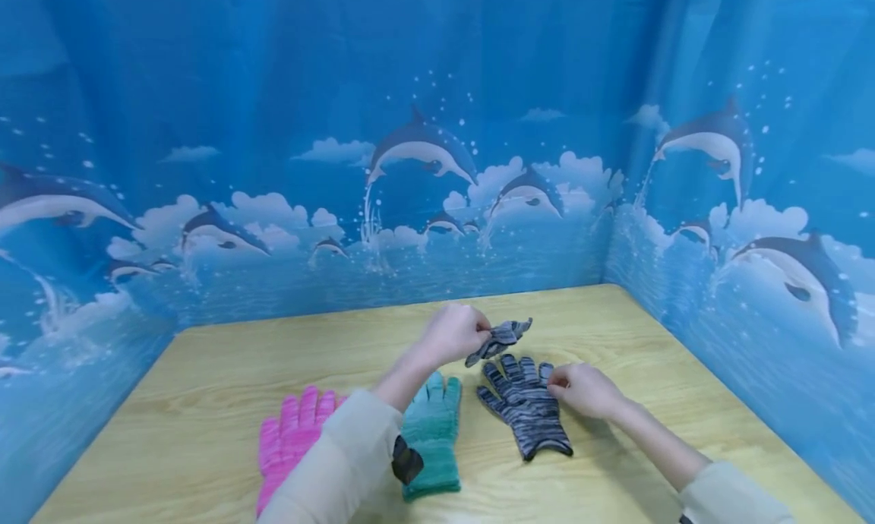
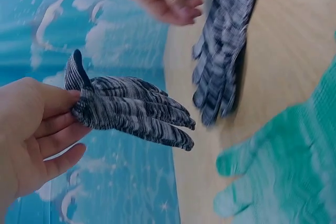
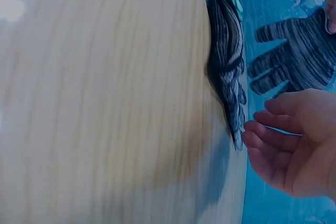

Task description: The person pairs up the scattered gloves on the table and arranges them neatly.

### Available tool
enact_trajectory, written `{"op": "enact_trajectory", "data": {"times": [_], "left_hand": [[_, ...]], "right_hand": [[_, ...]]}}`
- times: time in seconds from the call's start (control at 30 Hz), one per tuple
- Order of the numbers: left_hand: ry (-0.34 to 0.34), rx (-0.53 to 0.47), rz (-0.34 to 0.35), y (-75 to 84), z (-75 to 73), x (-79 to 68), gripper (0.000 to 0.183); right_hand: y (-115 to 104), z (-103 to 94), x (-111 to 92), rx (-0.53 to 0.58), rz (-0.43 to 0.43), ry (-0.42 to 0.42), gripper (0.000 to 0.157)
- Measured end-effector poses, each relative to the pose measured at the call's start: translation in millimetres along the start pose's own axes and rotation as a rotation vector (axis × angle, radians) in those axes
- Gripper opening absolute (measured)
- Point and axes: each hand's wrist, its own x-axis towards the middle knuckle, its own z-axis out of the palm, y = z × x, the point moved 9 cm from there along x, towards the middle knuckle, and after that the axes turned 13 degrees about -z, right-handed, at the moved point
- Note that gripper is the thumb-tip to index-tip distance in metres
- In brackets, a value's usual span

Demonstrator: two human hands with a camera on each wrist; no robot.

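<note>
My left hand (image 1: 454, 334) pinches a black-and-grey knit glove (image 2: 134, 106) by its cuff, thumb on one side and fingers on the other. The glove's fingers stick out away from the hand, raised above the table. A matching black-and-grey glove (image 1: 528, 410) lies flat on the wood, its fingers toward the back and its cuff toward the front. Beside the fingers of that lying glove is my right hand (image 1: 589, 391). Its fingers (image 3: 268, 137) are loosely bent and hold nothing.
A green glove (image 1: 437, 440) lies left of the grey one, partly behind my left sleeve (image 1: 335, 463). Farther left is a pink glove (image 1: 290, 433), also partly covered by the sleeve. The wooden table (image 1: 225, 364) meets a blue dolphin-print curtain (image 1: 273, 159) at the back and sides.
</note>
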Motion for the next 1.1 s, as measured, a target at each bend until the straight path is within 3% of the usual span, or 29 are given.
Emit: {"op": "enact_trajectory", "data": {"times": [0.13, 0.3, 0.37, 0.47, 0.67, 0.87, 1.0, 1.1], "left_hand": [[0.049, 0.098, 0.055, 18.2, 9.7, -6.6, 0.025], [0.132, 0.191, 0.123, 38.2, 20.6, -16.3, 0.041], [0.136, 0.214, 0.143, 45.3, 26.6, -19.8, 0.042], [0.118, 0.253, 0.162, 54.7, 38.4, -23.5, 0.039], [0.041, 0.31, 0.162, 65.4, 62.7, -28.1, 0.039], [-0.005, 0.292, 0.198, 72.4, 80.7, -34.8, 0.041], [-0.065, 0.259, 0.173, 71.8, 92.6, -36.0, 0.043], [-0.071, 0.268, 0.171, 72.4, 97.5, -37.3, 0.04]], "right_hand": [[9.2, -8.2, -3.0, 0.07, 0.029, 0.062, 0.013], [29.2, -7.9, -4.5, 0.347, 0.178, 0.122, 0.028], [36.6, -6.2, -6.2, 0.458, 0.249, 0.142, 0.034], [42.6, -5.2, -8.0, 0.533, 0.307, 0.152, 0.04], [41.3, -6.6, -7.1, 0.451, 0.268, 0.126, 0.032], [36.8, -4.8, -6.7, 0.32, 0.21, 0.098, 0.024], [37.8, -3.0, -7.8, 0.251, 0.21, 0.075, 0.026], [37.4, -2.3, -9.5, 0.211, 0.206, 0.053, 0.025]]}}
